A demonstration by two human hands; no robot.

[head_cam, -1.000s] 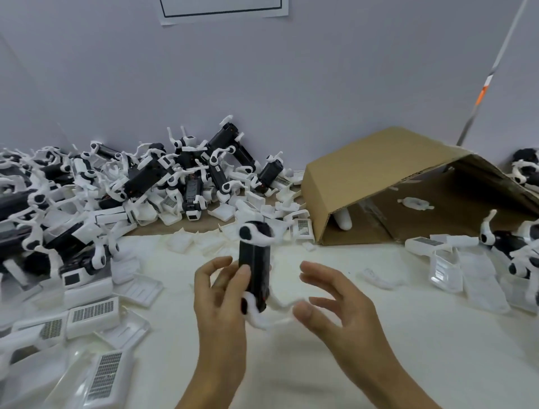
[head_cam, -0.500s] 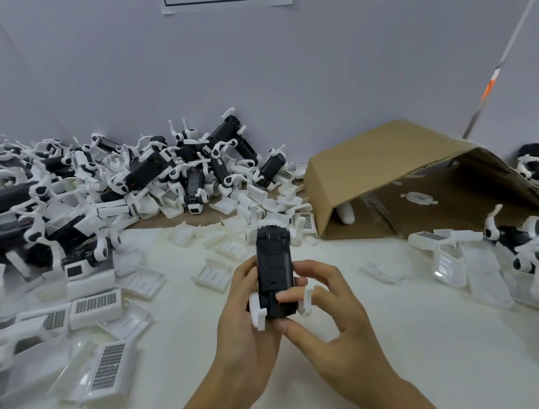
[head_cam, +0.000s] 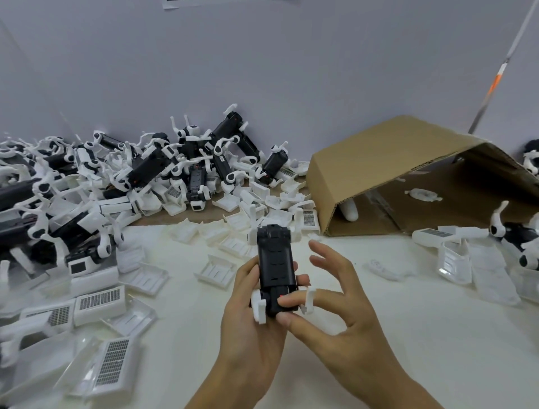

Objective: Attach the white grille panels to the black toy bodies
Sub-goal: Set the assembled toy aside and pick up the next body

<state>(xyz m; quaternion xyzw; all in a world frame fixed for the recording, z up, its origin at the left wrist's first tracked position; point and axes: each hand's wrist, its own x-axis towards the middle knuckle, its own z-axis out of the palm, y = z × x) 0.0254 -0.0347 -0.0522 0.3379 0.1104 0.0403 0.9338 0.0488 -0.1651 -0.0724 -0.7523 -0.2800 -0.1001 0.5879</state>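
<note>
- Since 0.5 s ago: right hand point(head_cam: 344, 306) has opened up; its upper fingers, which lay across the black toy body point(head_cam: 275, 268), now splay off to the right, and only thumb + one fingertip stay at the body's near end. Body itself sits at abt the same spot and tilt.
- Left hand point(head_cam: 250, 309) grips the body from the left/underneath, fingers curled round its side, fingertips showing at the right edge.
- Body is held above the white tabletop point(head_cam: 408, 335), long axis pointing away from the camera, flat black face up. White leg pieces point(head_cam: 259, 306) stick out both sides at the near end. Small red dot on the near end, by the right fingertip.
- No white grille panel visible on the held body's upper face.
- Loose white grille panels point(head_cam: 99, 300) lie left of the hands, some w/ slotted grid up, others hollow side up.
- Pile of black-and-white toy bodies point(head_cam: 163, 172) along the wall, back left.
- Cardboard box point(head_cam: 379, 163) on its side, back right, opening toward the camera; white parts inside.
- More toy bodies point(head_cam: 522, 239) at the far right edge.
- Writing: paper sheet point(head_cam: 175, 3) at top of wall, cropped; can't read it. Small labels on some piled bodies, too small to read.
</note>
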